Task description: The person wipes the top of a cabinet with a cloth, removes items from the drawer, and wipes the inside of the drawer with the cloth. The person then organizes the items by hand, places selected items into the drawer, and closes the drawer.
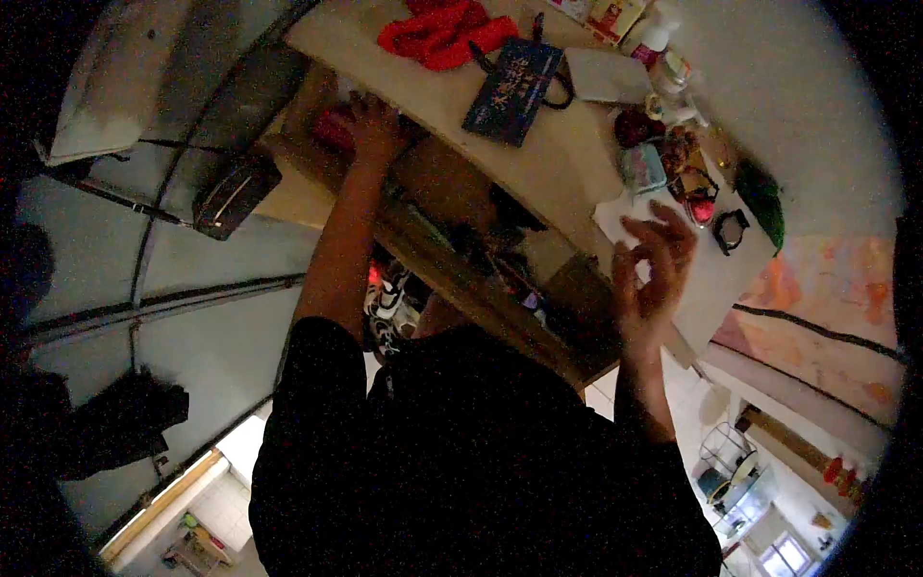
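Observation:
An open drawer (pixel 452 274) with dark, jumbled items inside sits below a light tabletop (pixel 577 154). My left hand (pixel 373 128) reaches into the drawer's far left part, fingers spread on or beside a dark red item (pixel 334 130); whether it grips this item is too dark to tell. Over the table's right part is my right hand (pixel 657 252), its thumb and fingers curved and apart, with nothing visible between them. Close above that hand are a clear container (pixel 642 167) and a dark watch-like band (pixel 731 232).
A red cloth (pixel 447 37), a dark patterned bag (pixel 517 88), a pale flat case (pixel 608 77) and several bottles (pixel 672 72) lie or stand on the tabletop. A black pouch (pixel 236 196) is at the left. Orange-patterned fabric (pixel 827 308) is at the right.

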`<act>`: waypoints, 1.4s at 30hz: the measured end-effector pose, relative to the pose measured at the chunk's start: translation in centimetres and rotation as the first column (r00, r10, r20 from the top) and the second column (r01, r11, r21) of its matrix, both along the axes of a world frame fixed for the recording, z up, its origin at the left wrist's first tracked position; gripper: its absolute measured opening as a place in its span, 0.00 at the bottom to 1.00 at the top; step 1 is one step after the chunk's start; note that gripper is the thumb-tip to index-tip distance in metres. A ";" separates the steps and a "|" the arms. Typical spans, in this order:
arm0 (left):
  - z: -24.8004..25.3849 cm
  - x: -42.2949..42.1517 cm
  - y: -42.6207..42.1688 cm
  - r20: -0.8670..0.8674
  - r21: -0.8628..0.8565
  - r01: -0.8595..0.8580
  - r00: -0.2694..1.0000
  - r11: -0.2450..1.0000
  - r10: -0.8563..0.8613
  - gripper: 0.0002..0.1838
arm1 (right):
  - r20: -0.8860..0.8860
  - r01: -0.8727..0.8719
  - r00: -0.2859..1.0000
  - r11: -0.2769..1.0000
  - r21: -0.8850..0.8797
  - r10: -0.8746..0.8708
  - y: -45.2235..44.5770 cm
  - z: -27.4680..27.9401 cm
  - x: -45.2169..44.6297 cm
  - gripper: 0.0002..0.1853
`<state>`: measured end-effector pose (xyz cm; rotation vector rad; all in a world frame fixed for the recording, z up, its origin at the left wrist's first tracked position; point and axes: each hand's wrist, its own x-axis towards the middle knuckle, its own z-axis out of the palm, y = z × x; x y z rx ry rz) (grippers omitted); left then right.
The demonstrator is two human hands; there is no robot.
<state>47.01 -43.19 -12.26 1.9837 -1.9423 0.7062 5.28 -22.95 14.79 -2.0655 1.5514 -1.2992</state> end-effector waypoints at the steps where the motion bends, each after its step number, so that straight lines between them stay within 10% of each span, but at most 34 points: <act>1: 0.2 0.0 0.1 0.005 0.005 -0.012 1.000 1.000 0.012 0.45 | 0.216 -0.051 0.976 0.994 0.101 0.028 0.6 -0.6 0.8 0.15; 3: 0.6 0.1 0.6 0.069 0.093 -0.077 0.995 0.993 0.070 0.37 | 0.428 -0.134 0.903 0.972 0.192 0.040 1.7 -2.2 1.0 0.15; 5: 2.4 -0.5 2.0 0.132 0.172 -0.137 0.985 0.976 0.115 0.33 | 0.071 -0.215 0.976 0.962 0.168 0.206 2.7 -4.3 0.7 0.15; 8: 6.9 -3.2 7.9 0.022 0.386 0.187 0.977 0.903 -0.211 0.26 | -0.094 -0.467 0.857 0.840 0.274 0.507 3.7 -6.9 1.3 0.15; 10: 6.0 -5.0 10.6 -0.123 0.143 0.631 0.776 0.762 -0.619 0.27 | -0.098 -0.606 0.762 0.759 0.240 0.640 3.6 -8.3 2.6 0.17; 12: 7.9 -7.4 14.4 -0.227 0.211 0.644 0.764 0.735 -0.604 0.28 | -0.108 -0.668 0.719 0.725 0.168 0.687 4.0 -9.9 3.8 0.18; 18: 12.3 -10.3 19.8 -0.476 0.242 0.661 0.719 0.710 -0.507 0.28 | -0.087 -0.257 0.915 0.735 0.627 0.394 3.5 -10.7 4.6 0.29; 21: 12.4 -10.8 21.5 -0.581 0.091 0.701 0.614 0.707 -0.534 0.27 | 0.142 -0.187 0.976 0.302 0.935 0.163 2.9 -11.7 3.6 0.40; 23: 13.4 -11.9 23.1 -0.583 0.047 0.701 0.598 0.712 -0.550 0.26 | 0.584 -0.585 0.803 0.352 0.730 0.124 3.7 -12.6 3.1 0.48; 26: 15.8 -13.6 25.6 -0.997 -0.052 0.659 0.012 0.750 -0.080 0.25 | 0.804 -0.764 0.588 0.266 0.587 -0.086 4.4 -6.6 5.2 0.55; 28: 17.5 -13.2 26.0 -0.513 -0.065 0.596 0.668 0.800 -0.539 0.23 | 0.740 -0.710 0.673 0.282 0.645 0.002 3.9 -5.2 5.3 0.55; 30: 17.9 -13.7 27.1 -0.589 -0.118 0.575 0.615 0.809 -0.524 0.21 | 0.657 -0.649 0.749 0.298 0.700 0.088 3.0 -5.4 4.0 0.54; 33: 21.9 -14.7 26.5 -0.586 -0.225 0.587 0.556 0.778 -0.589 0.16 | 0.913 -0.903 0.389 -0.147 0.405 0.125 1.7 -5.8 1.0 0.53; 36: 26.0 -15.7 25.4 -0.462 -0.314 0.662 0.520 0.681 -0.718 0.12 | 0.718 -0.715 0.662 0.468 0.519 0.216 4.3 -2.3 2.0 0.52; 40: 27.8 -17.7 22.8 -0.398 -0.488 0.631 0.454 0.603 -0.797 0.09 | 0.265 -0.451 0.891 0.792 0.412 0.369 2.9 2.3 -0.7 0.56; 42: 25.2 -17.1 20.5 -0.283 -0.617 0.564 0.492 0.549 -0.823 0.10 | 0.629 -0.303 0.778 0.875 0.378 -0.002 2.1 -1.1 -5.3 0.43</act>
